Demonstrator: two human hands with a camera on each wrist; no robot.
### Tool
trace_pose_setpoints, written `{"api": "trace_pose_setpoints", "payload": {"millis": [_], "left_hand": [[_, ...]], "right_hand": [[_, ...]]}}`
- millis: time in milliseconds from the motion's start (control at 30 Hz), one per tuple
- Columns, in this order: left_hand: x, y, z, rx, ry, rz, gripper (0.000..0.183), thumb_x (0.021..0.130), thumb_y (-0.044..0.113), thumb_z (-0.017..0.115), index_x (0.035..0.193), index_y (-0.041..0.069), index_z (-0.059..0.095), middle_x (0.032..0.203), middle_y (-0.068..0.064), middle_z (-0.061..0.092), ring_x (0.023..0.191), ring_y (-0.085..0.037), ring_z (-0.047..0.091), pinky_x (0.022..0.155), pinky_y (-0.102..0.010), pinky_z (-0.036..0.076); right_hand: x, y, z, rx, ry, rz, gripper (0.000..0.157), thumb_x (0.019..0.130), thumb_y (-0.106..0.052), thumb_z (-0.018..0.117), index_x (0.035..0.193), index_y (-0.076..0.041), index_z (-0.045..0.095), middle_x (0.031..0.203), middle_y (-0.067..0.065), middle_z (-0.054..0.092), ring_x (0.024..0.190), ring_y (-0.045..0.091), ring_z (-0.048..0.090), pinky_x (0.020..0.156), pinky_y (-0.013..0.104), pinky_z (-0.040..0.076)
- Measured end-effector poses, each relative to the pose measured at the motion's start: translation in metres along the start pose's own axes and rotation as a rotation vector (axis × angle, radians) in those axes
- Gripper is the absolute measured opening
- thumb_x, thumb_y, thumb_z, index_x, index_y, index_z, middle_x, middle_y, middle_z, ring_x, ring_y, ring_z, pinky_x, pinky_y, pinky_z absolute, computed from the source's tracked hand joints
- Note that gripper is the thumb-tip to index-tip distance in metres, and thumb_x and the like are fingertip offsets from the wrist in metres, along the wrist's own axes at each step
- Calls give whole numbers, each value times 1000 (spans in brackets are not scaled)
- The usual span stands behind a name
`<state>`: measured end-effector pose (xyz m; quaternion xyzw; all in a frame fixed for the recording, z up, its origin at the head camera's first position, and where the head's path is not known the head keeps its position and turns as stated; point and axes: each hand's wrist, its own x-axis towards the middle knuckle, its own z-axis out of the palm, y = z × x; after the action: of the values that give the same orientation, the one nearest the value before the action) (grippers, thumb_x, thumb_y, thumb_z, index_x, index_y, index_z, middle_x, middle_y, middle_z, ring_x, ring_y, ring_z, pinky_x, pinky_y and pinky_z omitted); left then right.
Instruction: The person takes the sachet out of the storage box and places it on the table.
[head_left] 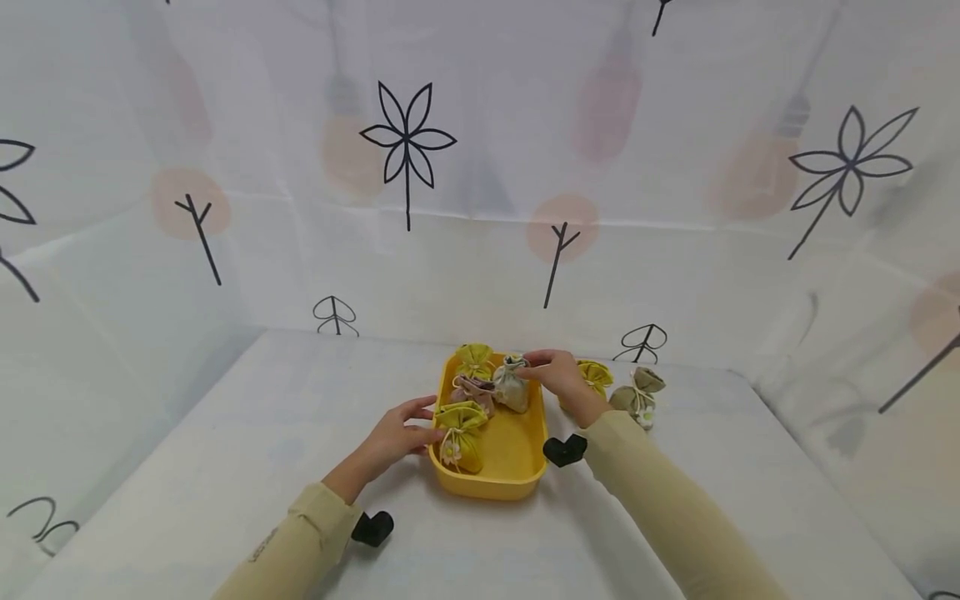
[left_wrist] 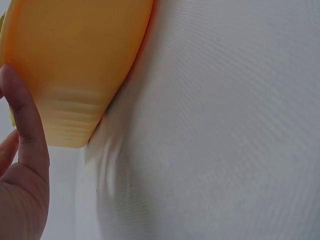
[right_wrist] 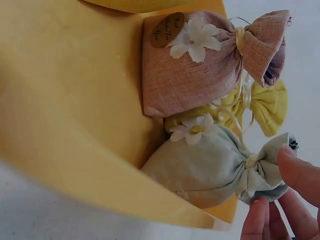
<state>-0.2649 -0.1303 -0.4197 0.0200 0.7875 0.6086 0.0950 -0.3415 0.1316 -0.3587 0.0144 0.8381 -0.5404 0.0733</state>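
The yellow tub point(head_left: 491, 489) stood flat on the tabletop point(head_left: 247, 450). In its far right part was the pale grey-green pouch point(head_left: 512, 389), its tied neck point(right_wrist: 251, 161) upward, a white flower point(right_wrist: 194, 129) at its side.

White table in use, head view. The table point(head_left: 202, 500) has a pale, lightly marked covering; at close range, in the left wrist view, a soft fold runs across it next to the bin. Toward the far edge, near the middle, stands a yellow bin point(head_left: 491, 490), upright, round-cornered and open-topped. Right of it sits a yellow pouch point(head_left: 596, 373), partly hidden. Just beside that is a beige pouch point(head_left: 624, 402), its tied neck tilted to the right.
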Motion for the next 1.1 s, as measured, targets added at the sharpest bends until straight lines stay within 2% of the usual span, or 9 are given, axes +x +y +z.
{"api": "trace_pose_setpoints", "payload": {"millis": [133, 367, 533, 633, 900, 1100], "left_hand": [[1, 0, 1, -4, 5, -2, 68, 80, 20, 74, 139, 14, 43, 122, -10, 50, 84, -18, 61, 74, -34, 54], [0, 1, 0, -5, -1, 3, 68, 80, 22, 75, 139, 14, 43, 121, -11, 51, 85, -18, 60, 74, -33, 54], [-2, 3, 0, -9, -2, -9, 68, 79, 22, 75, 139, 14, 43, 121, -11, 51, 84, -18, 60, 74, -32, 54], [-1, 2, 0, -10, -5, -3, 68, 79, 22, 75, 139, 14, 43, 122, -11, 51, 84, -18, 60, 74, -32, 54], [-1, 1, 0, -15, -13, 15, 68, 81, 19, 74, 140, 12, 41, 122, -11, 49, 84, -19, 60, 74, -33, 54], [1, -2, 0, -13, -13, 15, 69, 80, 22, 75, 140, 12, 42, 122, -12, 49, 84, -18, 60, 74, -33, 54]], "right_hand": [[1, -2, 0, -19, -9, -4, 36, 85, -16, 68, 118, -4, 61, 123, 14, 53, 120, 31, 44, 104, 51, 29], [4, -5, 1, -47, -12, -19, 28, 88, -14, 65, 112, -1, 63, 115, 14, 57, 107, 29, 53, 99, 45, 39], [7, -3, 2, -24, -15, -6, 28, 90, -15, 63, 114, 0, 62, 117, 15, 56, 106, 29, 53, 100, 44, 38], [8, -2, 0, -24, -9, -25, 29, 90, -15, 62, 114, 1, 62, 117, 16, 56, 105, 30, 54, 100, 44, 38], [-1, -12, -9, -14, 2, -58, 27, 92, -12, 60, 115, 2, 61, 116, 17, 58, 105, 31, 56, 103, 49, 32], [-8, -15, -15, -42, 24, -104, 28, 92, -13, 59, 115, 3, 61, 113, 17, 60, 103, 31, 57, 101, 49, 35]]}}
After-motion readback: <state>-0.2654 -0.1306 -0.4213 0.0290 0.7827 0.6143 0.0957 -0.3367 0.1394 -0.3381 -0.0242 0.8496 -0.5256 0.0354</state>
